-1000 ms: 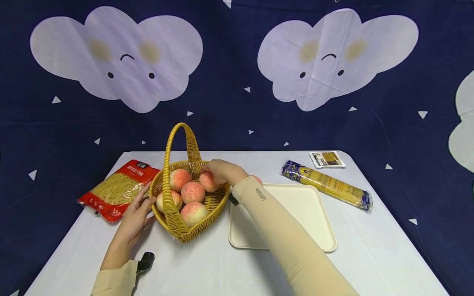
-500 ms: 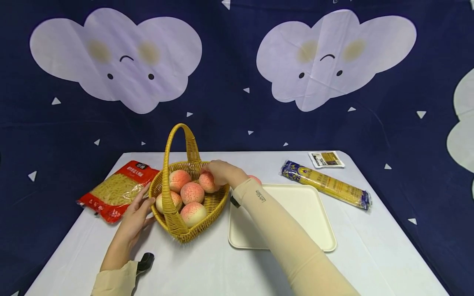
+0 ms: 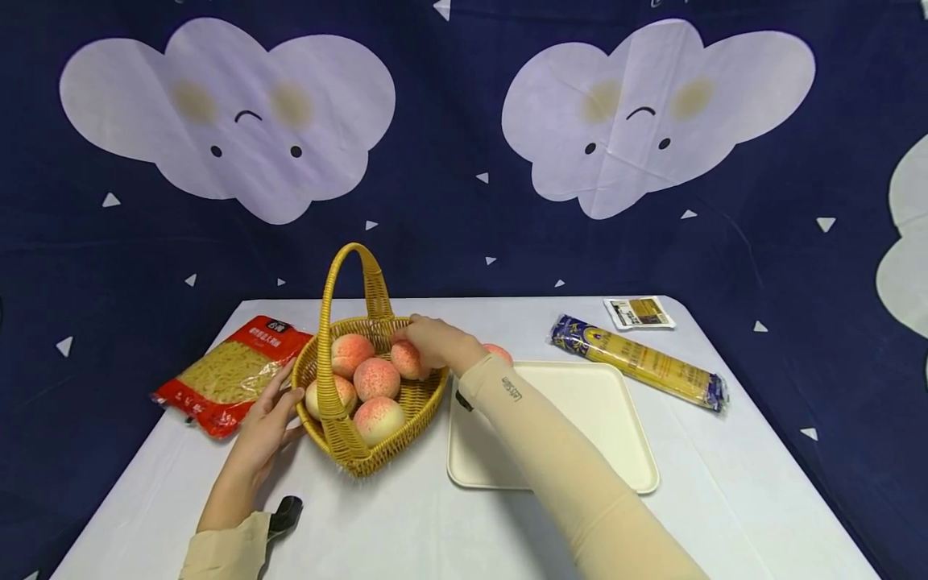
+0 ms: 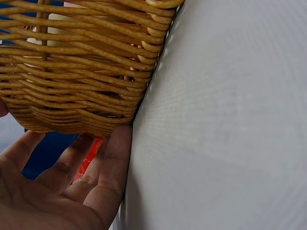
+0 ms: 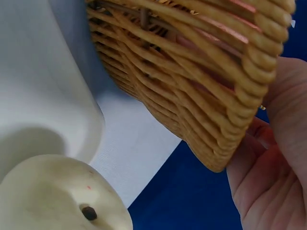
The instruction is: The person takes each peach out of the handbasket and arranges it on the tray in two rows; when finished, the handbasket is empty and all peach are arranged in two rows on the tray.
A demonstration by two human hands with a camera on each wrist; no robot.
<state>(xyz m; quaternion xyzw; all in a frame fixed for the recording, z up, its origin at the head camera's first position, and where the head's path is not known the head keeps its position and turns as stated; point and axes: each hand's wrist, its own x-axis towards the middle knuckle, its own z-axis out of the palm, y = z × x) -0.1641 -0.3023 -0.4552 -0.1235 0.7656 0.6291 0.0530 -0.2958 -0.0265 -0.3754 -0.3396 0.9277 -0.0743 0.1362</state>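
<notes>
A yellow wicker basket [image 3: 362, 463] with a tall arched handle stands on the table, with several pink-and-cream peaches inside. My left hand [image 3: 263, 427] touches its left end, thumb near the rim. The left wrist view shows those fingers [image 4: 112, 167] stretched out against the woven wall, low by the table. My right hand [image 3: 444, 342] reaches over the back right rim and holds a peach [image 3: 406, 360], whose right side it covers. In the right wrist view, this hand [image 5: 273, 158] is partly hidden behind the basket's weave [image 5: 182, 81].
A cream tray [image 3: 580, 427] lies right of the basket, partly under my right forearm. Another peach [image 3: 498, 351] shows behind that sleeve. Left is a red pasta bag [image 3: 232, 370]. A long spaghetti pack [image 3: 641, 362] and a small white packet [image 3: 640, 312] lie at back right.
My right hand has shifted very slightly at the peach, and more of its thumb side shows inside the basket. The left hand and basket stay in place.
</notes>
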